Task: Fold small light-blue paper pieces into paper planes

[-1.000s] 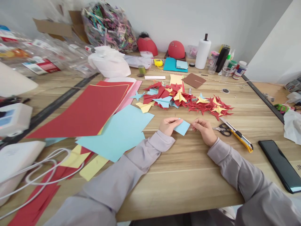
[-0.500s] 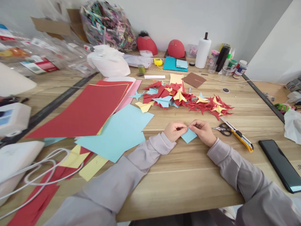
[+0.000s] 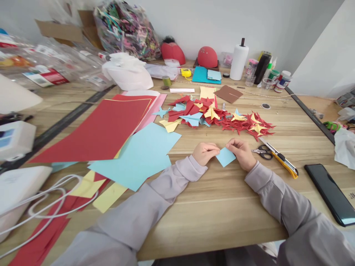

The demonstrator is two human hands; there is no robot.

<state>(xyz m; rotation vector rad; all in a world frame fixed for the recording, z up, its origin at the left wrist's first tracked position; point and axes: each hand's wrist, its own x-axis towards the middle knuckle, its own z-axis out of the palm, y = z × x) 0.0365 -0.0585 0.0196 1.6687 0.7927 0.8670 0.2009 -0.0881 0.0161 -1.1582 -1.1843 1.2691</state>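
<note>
Light-blue paper square (image 3: 226,158): held between the 2 hands above the near half of the wooden table (image 3: 210,210), turned cornerwise; whether it is 1 layer or folded cannot be told.
Left hand (image 3: 204,153): thumb and fingertips pinched together on the square's left corner.
Right hand (image 3: 243,153): thumb and forefinger clamped on its upper right edge, near the left hand but apart from it.
Crease risk: with 2 small grips on so small a piece, uneven pressure could skew a crease or leave an unwanted dent.
Tear risk: opposed pulling at the pinched corner and edge could rip the paper — thin stock would give little warning.
Slip risk: the left grip covers little more than a corner, so a loosened pinch could let the square swing from the right hand.
Scissors (image 3: 264,152) and yellow-handled utility knife (image 3: 284,160): just beyond the right hand; a careless outward sweep could meet a point or blade.
Left sleeve (image 3: 166,192): close to the large light-blue sheet (image 3: 144,155) and the pale-yellow strip (image 3: 110,197); a dragging forearm could shift or crumple either.
Folded-paper pile (image 3: 246,127): red, yellow and blue pieces heaped beyond the hands — a forward reach could scatter or flatten them.
</note>
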